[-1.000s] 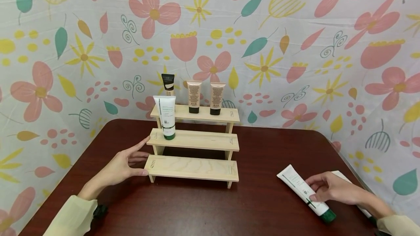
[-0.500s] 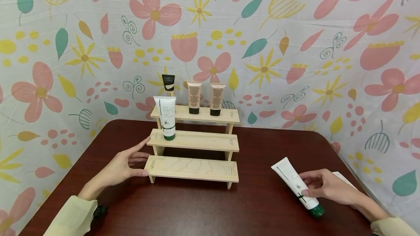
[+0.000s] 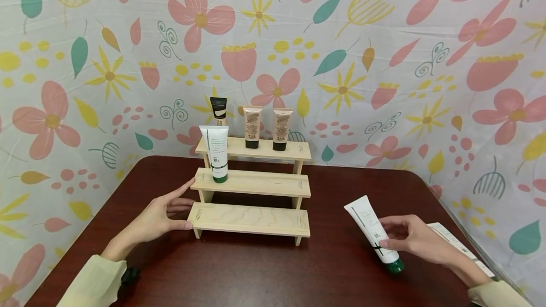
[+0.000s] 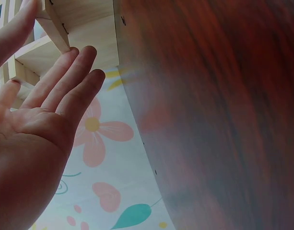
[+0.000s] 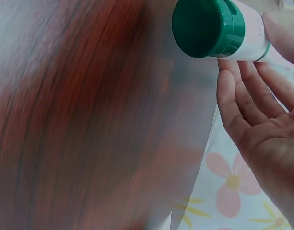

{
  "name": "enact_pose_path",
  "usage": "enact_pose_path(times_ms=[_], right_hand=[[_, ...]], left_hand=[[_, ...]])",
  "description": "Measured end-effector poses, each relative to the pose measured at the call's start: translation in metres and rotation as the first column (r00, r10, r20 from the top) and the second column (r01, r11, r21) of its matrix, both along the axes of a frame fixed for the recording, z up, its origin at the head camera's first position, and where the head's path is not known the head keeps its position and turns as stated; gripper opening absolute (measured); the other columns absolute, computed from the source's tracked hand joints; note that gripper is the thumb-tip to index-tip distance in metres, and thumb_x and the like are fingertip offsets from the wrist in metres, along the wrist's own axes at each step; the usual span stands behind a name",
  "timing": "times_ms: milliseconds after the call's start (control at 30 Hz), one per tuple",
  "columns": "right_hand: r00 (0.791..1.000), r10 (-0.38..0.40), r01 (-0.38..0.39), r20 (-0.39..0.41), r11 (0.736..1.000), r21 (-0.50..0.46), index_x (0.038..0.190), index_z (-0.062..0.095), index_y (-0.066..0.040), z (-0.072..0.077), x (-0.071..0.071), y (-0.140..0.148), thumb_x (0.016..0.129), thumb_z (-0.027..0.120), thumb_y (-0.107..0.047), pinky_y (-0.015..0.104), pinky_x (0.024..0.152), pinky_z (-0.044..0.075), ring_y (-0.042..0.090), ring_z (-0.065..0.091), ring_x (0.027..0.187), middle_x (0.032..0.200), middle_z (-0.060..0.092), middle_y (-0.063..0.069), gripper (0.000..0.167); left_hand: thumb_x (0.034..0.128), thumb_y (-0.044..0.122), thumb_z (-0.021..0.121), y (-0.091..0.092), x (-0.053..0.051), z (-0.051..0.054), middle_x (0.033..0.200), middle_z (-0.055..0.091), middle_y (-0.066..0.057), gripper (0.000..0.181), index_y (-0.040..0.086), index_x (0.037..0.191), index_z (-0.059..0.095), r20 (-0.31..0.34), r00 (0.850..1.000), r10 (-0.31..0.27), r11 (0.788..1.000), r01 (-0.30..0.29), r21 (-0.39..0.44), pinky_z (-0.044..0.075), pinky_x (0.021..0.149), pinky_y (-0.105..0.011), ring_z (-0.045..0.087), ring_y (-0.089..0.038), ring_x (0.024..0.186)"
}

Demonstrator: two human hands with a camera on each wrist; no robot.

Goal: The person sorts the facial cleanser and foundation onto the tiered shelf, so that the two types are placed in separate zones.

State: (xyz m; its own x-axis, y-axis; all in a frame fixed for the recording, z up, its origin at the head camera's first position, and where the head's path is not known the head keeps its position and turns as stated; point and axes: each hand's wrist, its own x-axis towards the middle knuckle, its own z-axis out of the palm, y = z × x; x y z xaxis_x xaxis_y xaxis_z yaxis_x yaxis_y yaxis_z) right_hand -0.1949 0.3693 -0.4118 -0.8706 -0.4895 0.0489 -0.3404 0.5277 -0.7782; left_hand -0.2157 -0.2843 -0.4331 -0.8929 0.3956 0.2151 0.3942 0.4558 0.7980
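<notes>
My right hand [image 3: 415,240] pinches a white squeeze tube with a green cap [image 3: 373,231] between thumb and fingers. The tube leans, cap end down, right of the shelf; in the right wrist view its green cap [image 5: 204,28] faces the camera, off the table. My left hand [image 3: 158,217] touches the left end of a three-step wooden display shelf [image 3: 251,217], its fingers extended. In the left wrist view, the left hand's fingers [image 4: 75,91] reach to the wooden side. A similar white tube [image 3: 216,150] stands cap-down on the middle step's left.
On the top step stand a black-topped tube [image 3: 219,110] and two beige tubes with black caps [image 3: 252,127]. Further white tubes [image 3: 454,240] lie at the table's right edge, partly behind the right forearm. A flowered cloth [image 3: 341,60] hangs behind the dark table [image 3: 264,274].
My right hand has carried the white tube leftward and slightly up, turning it more upright. More of the tubes at the right edge shows. The left hand and shelf stay put.
</notes>
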Motion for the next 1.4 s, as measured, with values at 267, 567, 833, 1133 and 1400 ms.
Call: enact_pose_path(times_ms=[267, 567, 833, 1133, 1400], right_hand=[[0.997, -0.059, 0.058, -0.048, 0.998, -0.024, 0.134, 0.062, 0.013, 0.006, -0.002, -0.02, 0.096, 0.078, -0.01, 0.03, 0.072, 0.06, 0.017, 0.072, 0.091, 0.105, 0.075, 0.009, 0.047], [0.989, -0.121, 0.114, -0.085, 0.99, -0.085, 0.133, 0.064, 0.011, 0.015, -0.003, -0.047, 0.094, 0.081, -0.009, 0.031, 0.071, 0.061, 0.017, 0.073, 0.09, 0.105, 0.075, 0.011, 0.048], [0.983, -0.145, 0.133, -0.116, 0.985, -0.107, 0.131, 0.068, 0.003, 0.021, -0.004, -0.072, 0.094, 0.082, -0.014, 0.033, 0.073, 0.061, 0.021, 0.073, 0.09, 0.103, 0.076, 0.009, 0.043], [0.964, -0.189, 0.17, -0.184, 0.979, -0.114, 0.13, 0.07, 0.0, 0.039, -0.008, -0.097, 0.091, 0.085, -0.015, 0.032, 0.075, 0.06, 0.02, 0.072, 0.089, 0.1, 0.076, 0.005, 0.044], [0.943, -0.229, 0.206, -0.243, 0.971, -0.118, 0.132, 0.071, -0.005, 0.043, -0.018, -0.122, 0.089, 0.087, -0.018, 0.032, 0.071, 0.056, 0.018, 0.072, 0.089, 0.103, 0.076, 0.001, 0.048]], left_hand=[[0.0819, 0.014, 0.093, 0.0, 0.0, -0.001, 0.133, 0.066, -0.025, 0.107, 0.02, 0.168, 0.031, -0.002, 1.0, -0.001, 1.0, 0.001, 0.003, 0.055, 0.098, -0.057, 0.069, -0.04, 0.117], [0.0816, 0.013, 0.093, 0.0, 0.001, 0.0, 0.133, 0.065, -0.025, 0.107, 0.02, 0.168, 0.031, 0.006, 1.0, 0.003, 1.0, -0.003, 0.011, 0.055, 0.098, -0.056, 0.068, -0.041, 0.118], [0.0816, 0.013, 0.093, -0.001, 0.0, -0.001, 0.133, 0.066, -0.025, 0.107, 0.021, 0.168, 0.031, 0.005, 1.0, 0.001, 1.0, -0.001, 0.013, 0.055, 0.098, -0.057, 0.068, -0.041, 0.118], [0.0818, 0.013, 0.093, -0.001, -0.001, -0.002, 0.132, 0.066, -0.025, 0.107, 0.022, 0.168, 0.031, 0.004, 1.0, -0.002, 1.0, 0.002, 0.015, 0.055, 0.098, -0.057, 0.068, -0.041, 0.118], [0.0823, 0.015, 0.093, -0.001, -0.002, -0.001, 0.132, 0.066, -0.024, 0.107, 0.021, 0.168, 0.031, 0.008, 1.0, -0.006, 1.0, 0.006, 0.009, 0.055, 0.098, -0.058, 0.068, -0.041, 0.118]])
